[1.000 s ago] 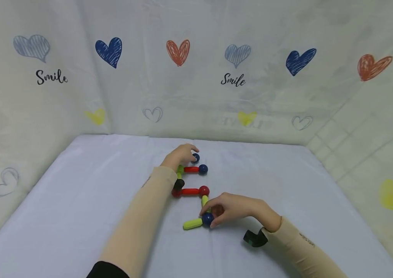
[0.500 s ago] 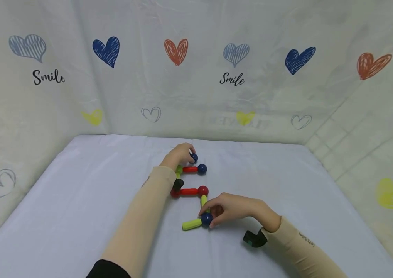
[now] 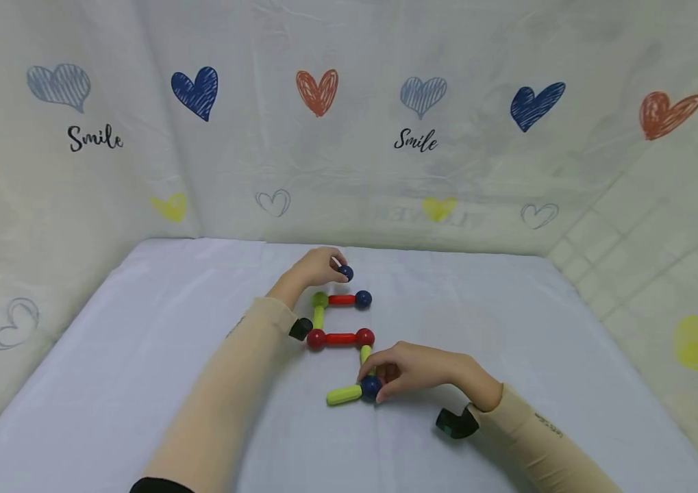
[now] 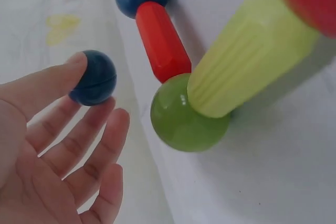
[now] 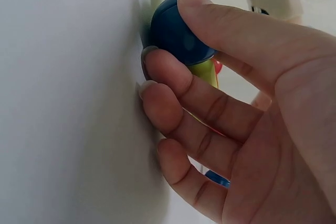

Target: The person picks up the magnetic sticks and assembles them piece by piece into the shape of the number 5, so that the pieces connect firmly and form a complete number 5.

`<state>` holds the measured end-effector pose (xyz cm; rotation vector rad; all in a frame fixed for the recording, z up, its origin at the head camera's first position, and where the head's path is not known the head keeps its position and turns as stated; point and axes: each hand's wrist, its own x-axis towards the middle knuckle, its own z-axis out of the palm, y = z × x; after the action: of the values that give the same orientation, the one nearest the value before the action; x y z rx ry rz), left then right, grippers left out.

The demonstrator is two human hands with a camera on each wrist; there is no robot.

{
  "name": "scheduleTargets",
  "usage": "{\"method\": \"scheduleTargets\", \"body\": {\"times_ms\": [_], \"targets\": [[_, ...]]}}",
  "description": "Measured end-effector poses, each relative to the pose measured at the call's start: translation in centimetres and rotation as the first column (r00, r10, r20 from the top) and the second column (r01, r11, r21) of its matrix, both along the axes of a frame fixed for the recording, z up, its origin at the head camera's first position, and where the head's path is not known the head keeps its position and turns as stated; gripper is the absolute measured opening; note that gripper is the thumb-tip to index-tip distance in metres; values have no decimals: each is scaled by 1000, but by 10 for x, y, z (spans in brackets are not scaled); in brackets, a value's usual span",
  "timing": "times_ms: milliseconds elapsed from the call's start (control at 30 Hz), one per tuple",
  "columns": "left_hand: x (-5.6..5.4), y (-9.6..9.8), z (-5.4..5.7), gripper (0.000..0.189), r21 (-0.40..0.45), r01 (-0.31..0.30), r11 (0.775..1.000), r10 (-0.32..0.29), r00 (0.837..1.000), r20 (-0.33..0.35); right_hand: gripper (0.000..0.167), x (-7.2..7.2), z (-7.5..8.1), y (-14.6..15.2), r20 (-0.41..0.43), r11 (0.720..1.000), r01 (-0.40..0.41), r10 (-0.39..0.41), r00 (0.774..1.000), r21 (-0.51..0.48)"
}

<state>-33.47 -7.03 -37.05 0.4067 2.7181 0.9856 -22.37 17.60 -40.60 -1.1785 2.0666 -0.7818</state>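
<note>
My left hand (image 3: 316,267) pinches a loose blue ball (image 4: 94,78) between thumb and fingertips, past the far end of a zigzag of magnetic balls and rods. That far end has a blue ball (image 3: 364,299), a red rod (image 4: 163,41) and a green ball (image 4: 185,116). A yellow-green rod (image 3: 319,318) leads to two red balls joined by a red rod (image 3: 340,338). My right hand (image 3: 415,368) holds the near blue ball (image 5: 177,32) with thumb and index finger. Another yellow-green rod (image 3: 344,396) sticks out leftward from it; the one above is partly hidden by fingers.
White cloth covers the table (image 3: 478,308). Close behind its far edge hangs a pale curtain (image 3: 349,157) printed with hearts. Dark wrist cameras stick out by both sleeves, the left one (image 3: 301,329) close beside a red ball.
My left hand has risen slightly away from the chain with its blue ball, and its wrist has shifted left, uncovering the green ball and upper yellow-green rod. My right hand stays put.
</note>
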Motion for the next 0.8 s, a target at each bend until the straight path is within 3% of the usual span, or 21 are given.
{"method": "scheduleTargets", "body": {"times_ms": [267, 500, 800], "targets": [[17, -24, 0, 40, 126, 35, 991, -37, 999, 12, 34, 1, 3, -1, 18, 1000, 8, -8, 1000, 13], [42, -32, 1, 37, 149, 56, 987, -59, 998, 12, 33, 2, 5, -4, 1, 998, 16, -16, 1000, 59], [82, -41, 0, 35, 216, 153, 964, -160, 987, 15, 32, 5, 7, -1, -2, 999, 5, -5, 1000, 38]]}}
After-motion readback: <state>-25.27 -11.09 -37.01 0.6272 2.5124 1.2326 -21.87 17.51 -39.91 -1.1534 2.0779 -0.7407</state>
